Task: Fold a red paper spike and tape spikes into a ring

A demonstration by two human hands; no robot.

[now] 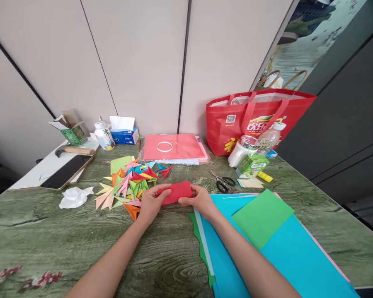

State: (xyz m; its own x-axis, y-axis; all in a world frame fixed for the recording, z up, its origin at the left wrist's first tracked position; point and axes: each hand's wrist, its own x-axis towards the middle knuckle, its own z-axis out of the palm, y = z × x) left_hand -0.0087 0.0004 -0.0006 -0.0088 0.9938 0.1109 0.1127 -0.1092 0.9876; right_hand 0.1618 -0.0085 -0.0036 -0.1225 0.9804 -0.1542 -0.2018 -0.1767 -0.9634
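Observation:
A red piece of paper (pixel 178 193), folded into a rough rectangle, is held up between my two hands over the table. My left hand (pixel 153 201) pinches its left end, thumb on top. At the other end, my right hand (pixel 200 200) grips the paper between thumb and fingers. Just left of my left hand lies a heap of folded paper pieces (pixel 124 186) in many colours. Blue paper sheets (pixel 292 252) spread under my right forearm, with a green paper square (pixel 263 218) on top of them.
Scissors (pixel 222 182) lie beyond my right hand. A packet of coloured paper (pixel 174 148) rests against the wall. To the right stand a red bag (pixel 224 128), a bottle (pixel 270 136) and a green box (pixel 252 165). A hammer (pixel 77 150), phone (pixel 65 171) and crumpled tissue (pixel 76 197) are left.

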